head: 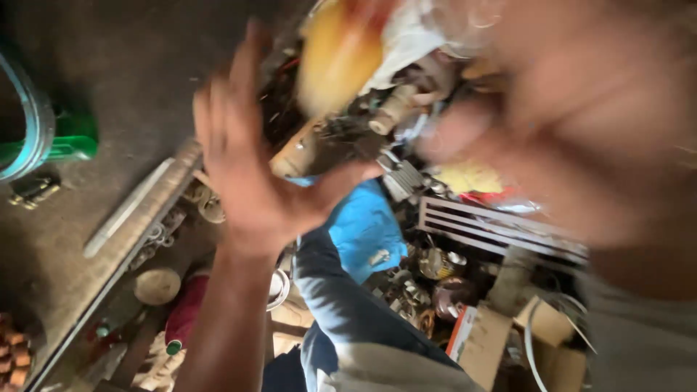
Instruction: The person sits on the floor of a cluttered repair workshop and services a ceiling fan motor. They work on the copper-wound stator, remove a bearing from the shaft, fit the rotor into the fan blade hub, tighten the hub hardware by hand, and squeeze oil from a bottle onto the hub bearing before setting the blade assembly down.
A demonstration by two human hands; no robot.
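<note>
My left hand (247, 167) is raised in the middle of the view, palm towards me, fingers spread and nothing in it. My right hand (573, 123) fills the upper right, very close to the camera and heavily blurred; what its fingers are doing is not visible. Between and above the two hands hangs a blurred yellow-orange object (337, 58) beside something white (410, 36); whether either hand touches it is unclear. Below the hands, my leg in blue jeans (341, 305) shows over a cluttered floor.
A blue cloth (370, 229), a white slatted grille (494, 229), cardboard boxes (483, 337) and a heap of metal parts lie on the right. A long metal bar (127, 207), a green object (69, 138), a grey-blue hoop (36, 120) and a maroon bottle (185, 312) are at the left.
</note>
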